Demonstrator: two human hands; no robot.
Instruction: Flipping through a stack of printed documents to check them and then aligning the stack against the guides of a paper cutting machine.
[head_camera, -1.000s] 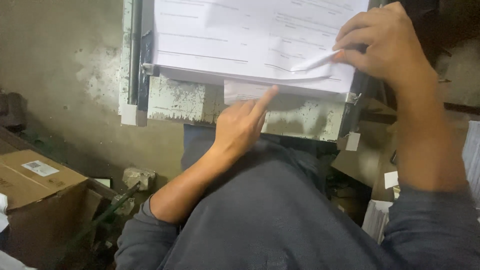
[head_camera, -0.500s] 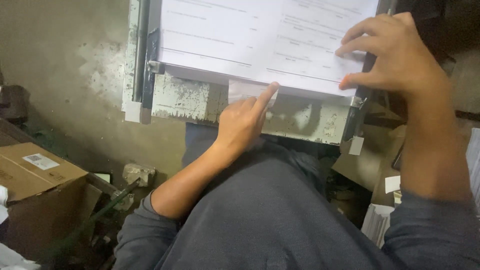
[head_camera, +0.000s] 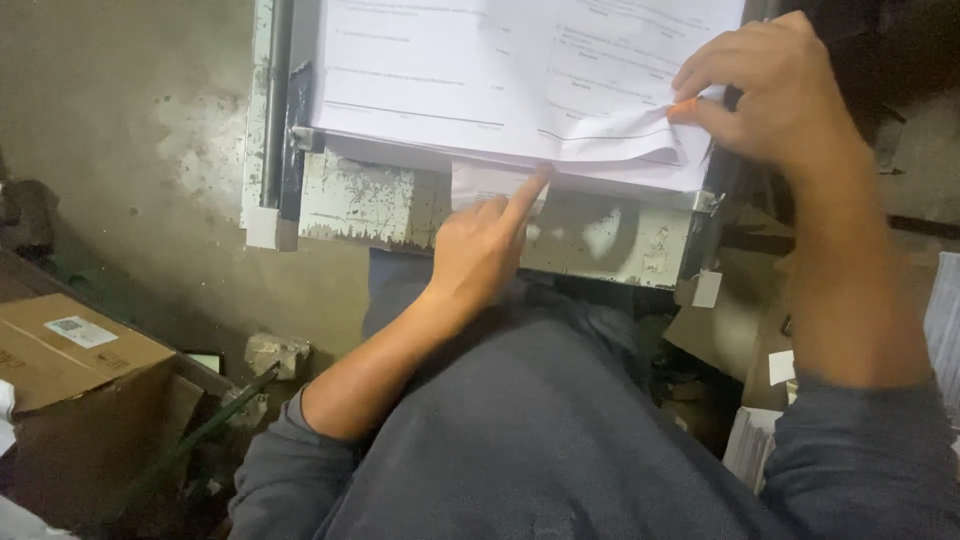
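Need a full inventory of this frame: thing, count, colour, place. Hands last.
paper stack: one, white printed sheets, top centre on the metal table
small paper slip: one, white, sticking out under the stack's near edge
metal table: one, worn pale paint with rust, under the stack
cardboard box: one, brown with a white label, lower left
paper pile: one, white, lower right, mostly hidden
wall: one, grey-brown and stained, left
left hand: index fingertip at the stack's near edge, by the slip
right hand: lifting a sheet corner at the stack's right side; a small orange bit shows at the fingertips
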